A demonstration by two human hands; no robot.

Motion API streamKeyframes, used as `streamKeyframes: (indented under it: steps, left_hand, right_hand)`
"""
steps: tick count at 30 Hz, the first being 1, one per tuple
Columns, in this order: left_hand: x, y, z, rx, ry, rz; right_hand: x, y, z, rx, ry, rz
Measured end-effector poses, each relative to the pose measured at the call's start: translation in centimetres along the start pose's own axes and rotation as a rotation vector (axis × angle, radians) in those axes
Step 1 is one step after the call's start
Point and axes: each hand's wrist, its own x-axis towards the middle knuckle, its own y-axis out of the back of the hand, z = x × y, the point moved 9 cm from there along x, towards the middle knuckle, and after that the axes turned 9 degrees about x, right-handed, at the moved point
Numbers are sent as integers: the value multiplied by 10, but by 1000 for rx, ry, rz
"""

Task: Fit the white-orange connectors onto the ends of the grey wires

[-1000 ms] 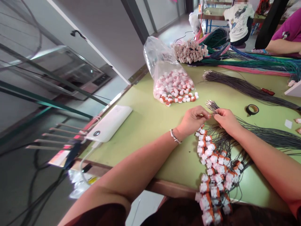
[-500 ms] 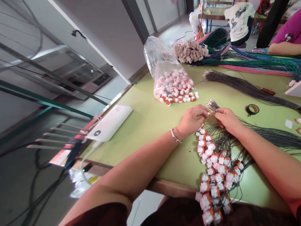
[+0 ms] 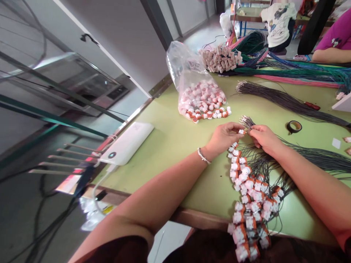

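Between the thumb and fingers of my left hand (image 3: 225,138) is a small white and orange connector (image 3: 241,132). My right hand (image 3: 264,138) is closed round a bundle of dark wires (image 3: 246,121), whose metal-tipped ends stick out past the fingers. The two hands nearly meet, with the connector close to the right fingertips; whether a wire sits in it is too small to tell. Below them, a heap of white and orange connectors (image 3: 255,197) fitted on dark wires runs down over the table's front edge.
A clear bag of loose connectors (image 3: 203,95) lies on the green table (image 3: 170,157). Behind it is a bundle of beige connectors (image 3: 221,60). A second wire bundle (image 3: 276,98), black tape (image 3: 294,127) and a white power bank (image 3: 127,143) lie around. Other people sit beyond.
My left fingers have turned and opened out a little, so the connector shows more plainly between them. My right hand stays on the wire bundle, almost unmoved.
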Motion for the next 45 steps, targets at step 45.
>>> streamKeyframes:
  steps: [45]
  left_hand:
    - [-1, 3, 10, 149, -84, -13]
  right_hand:
    - [-4, 3, -1, -13, 52, 55]
